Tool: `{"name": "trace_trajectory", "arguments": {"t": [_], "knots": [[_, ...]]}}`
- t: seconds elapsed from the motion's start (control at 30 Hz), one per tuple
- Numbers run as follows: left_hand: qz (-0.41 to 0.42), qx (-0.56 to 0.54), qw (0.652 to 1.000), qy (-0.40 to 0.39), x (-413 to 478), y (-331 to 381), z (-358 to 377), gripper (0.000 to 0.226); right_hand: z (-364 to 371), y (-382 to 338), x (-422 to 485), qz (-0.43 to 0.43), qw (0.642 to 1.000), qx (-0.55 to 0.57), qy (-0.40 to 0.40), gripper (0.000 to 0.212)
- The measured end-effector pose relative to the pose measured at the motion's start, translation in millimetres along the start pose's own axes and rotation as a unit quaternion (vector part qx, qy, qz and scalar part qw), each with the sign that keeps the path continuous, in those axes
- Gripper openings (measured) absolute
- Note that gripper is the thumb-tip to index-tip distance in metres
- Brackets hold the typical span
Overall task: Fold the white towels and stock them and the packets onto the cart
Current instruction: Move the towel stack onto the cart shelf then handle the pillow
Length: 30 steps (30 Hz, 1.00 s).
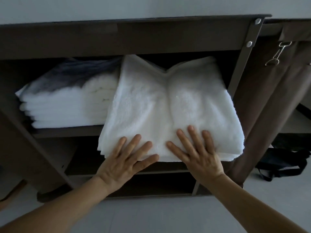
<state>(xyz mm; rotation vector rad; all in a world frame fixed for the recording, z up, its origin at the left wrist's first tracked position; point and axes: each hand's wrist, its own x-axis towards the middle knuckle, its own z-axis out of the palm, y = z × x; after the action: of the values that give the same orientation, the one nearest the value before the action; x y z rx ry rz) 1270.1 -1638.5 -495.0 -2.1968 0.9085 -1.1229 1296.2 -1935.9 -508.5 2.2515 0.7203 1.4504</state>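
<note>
Head view: we are at the stocking step, with our left hand [124, 158] and right hand [196, 152] laid flat side by side on the near end of a pile of folded white terry towels [168, 106], fingers straight and spread, pressing rather than gripping. The pile lies on the right half of the middle shelf [67, 132] of the dark brown cart [151, 37]. Its near end hangs out past the shelf's front edge, and its right side laps across the cart's right upright post [242, 64], so we judge it only partly in. At the far end the top towel humps into two peaks under the top board. Just beside it, on the left half of the same shelf, a second stack of folded white towels [67, 105] sits back from the front edge. No packets are in sight. The next move, as we read it, calls for an even push from both palms straight toward the shelf's back edge, nudging the pile leftward so it clears the post without crowding the neighbouring stack, and keeping the layers from sliding or bunching further.
</note>
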Motion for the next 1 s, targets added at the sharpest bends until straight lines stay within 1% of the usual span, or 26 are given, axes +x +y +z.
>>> {"name": "trace_trajectory", "arguments": {"t": [0.07,0.1,0.17,0.27,0.33,0.37,0.4,0.43,0.47,0.5,0.53,0.63,0.67,0.77,0.83,0.9,0.93,1.0], "knots": [[-0.022,0.009,0.999,0.022,12,-5,4,0.070,-1,-2,0,-0.002,1.000,-0.006,-0.007,0.074],[-0.036,0.015,0.999,0.034,20,-10,4,0.068,-3,-2,-1,-0.001,1.000,-0.007,-0.009,0.071],[-0.047,0.019,0.997,0.062,36,-22,2,0.074,-7,-3,-4,0.007,1.000,-0.007,0.001,0.069],[-0.047,-0.023,0.994,0.093,59,-45,-11,0.076,-9,-5,-10,0.016,1.000,-0.014,0.011,0.082],[-0.049,-0.046,0.993,0.097,74,-62,-20,0.086,-6,0,-1,0.030,0.999,-0.029,0.016,0.098],[-0.053,-0.051,0.993,0.096,81,-70,-24,0.093,-5,4,10,0.037,0.999,-0.028,0.024,0.098],[-0.062,-0.057,0.992,0.095,88,-78,-27,0.100,-5,12,23,0.051,0.998,-0.021,0.038,0.089],[-0.074,-0.066,0.991,0.095,95,-85,-29,0.103,-6,20,38,0.070,0.996,-0.004,0.051,0.075],[-0.086,-0.075,0.989,0.093,101,-92,-30,0.103,-7,30,53,0.091,0.994,0.018,0.058,0.064],[-0.095,-0.079,0.988,0.092,106,-97,-29,0.101,-9,39,67,0.106,0.992,0.043,0.059,0.058],[-0.103,-0.078,0.988,0.085,110,-102,-27,0.099,-10,47,80,0.115,0.990,0.060,0.055,0.059],[-0.114,-0.090,0.989,0.018,115,-102,-11,0.102,0,67,101,0.113,0.991,0.067,-0.009,0.086],[-0.112,-0.100,0.989,-0.005,113,-98,-4,0.102,6,69,102,0.108,0.991,0.068,-0.028,0.090],[-0.091,-0.110,0.989,-0.035,100,-80,6,0.106,13,56,88,0.097,0.992,0.069,-0.033,0.086],[-0.071,-0.113,0.991,-0.007,91,-74,2,0.106,5,47,74,0.092,0.993,0.073,-0.011,0.085],[-0.074,-0.113,0.989,0.053,91,-77,-11,0.100,-7,51,72,0.086,0.994,0.070,0.027,0.083],[-0.080,-0.114,0.987,0.082,92,-79,-15,0.097,-10,55,71,0.085,0.993,0.065,0.041,0.078],[-0.089,-0.127,0.983,0.100,88,-73,-18,0.091,-13,55,65,0.084,0.993,0.056,0.067,0.066]]}}
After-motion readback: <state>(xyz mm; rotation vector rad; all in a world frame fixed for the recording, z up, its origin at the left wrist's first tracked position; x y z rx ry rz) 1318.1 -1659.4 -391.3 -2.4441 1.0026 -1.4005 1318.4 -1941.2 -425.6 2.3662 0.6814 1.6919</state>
